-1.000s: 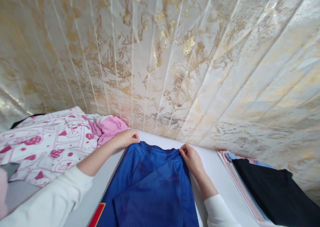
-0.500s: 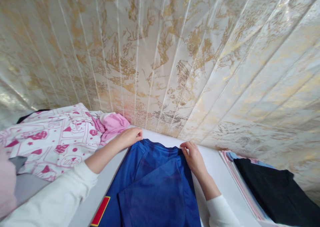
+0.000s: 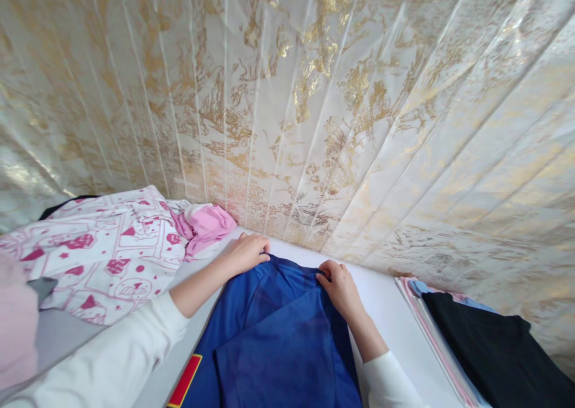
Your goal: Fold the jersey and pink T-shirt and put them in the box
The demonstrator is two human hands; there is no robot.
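A gold-veined wall [image 3: 314, 96] backs the white tabletop [image 3: 386, 303], where a blue jersey [image 3: 278, 342] lies flat between a pink-printed cloth [image 3: 99, 258] and a black-topped stack of folded clothes [image 3: 494, 348]. The right hand [image 3: 339, 285] pinches the jersey's far edge in a closed grip. The left hand [image 3: 247, 253] rests on its far left corner, and I cannot tell its grip.

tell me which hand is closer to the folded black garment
Right. The right hand pinches the blue shirt at its far edge, on the side toward the black garment; the left hand rests on the opposite corner, farther off, beside the pink cloth.
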